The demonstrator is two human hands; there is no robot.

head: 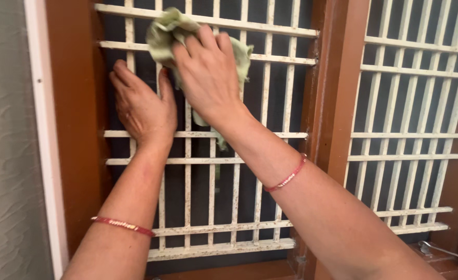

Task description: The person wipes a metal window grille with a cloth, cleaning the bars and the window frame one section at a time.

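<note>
A cream-painted metal window grille [270, 136] fills a brown wooden frame [73, 129] in front of me. My right hand [208, 72] presses a crumpled pale green cloth [164, 31] against the upper bars, fingers wrapped over it. A strip of the cloth hangs down behind my wrist. My left hand [142, 106] lies flat on the bars just left of the cloth, fingers spread and pointing up, holding nothing. Both wrists wear thin red thread bracelets.
A second grille panel [410, 135] stands to the right past a brown wooden post [338, 103]. A grey textured wall [6, 155] with a white trim strip runs down the left. A metal latch [436, 250] lies on the sill at lower right.
</note>
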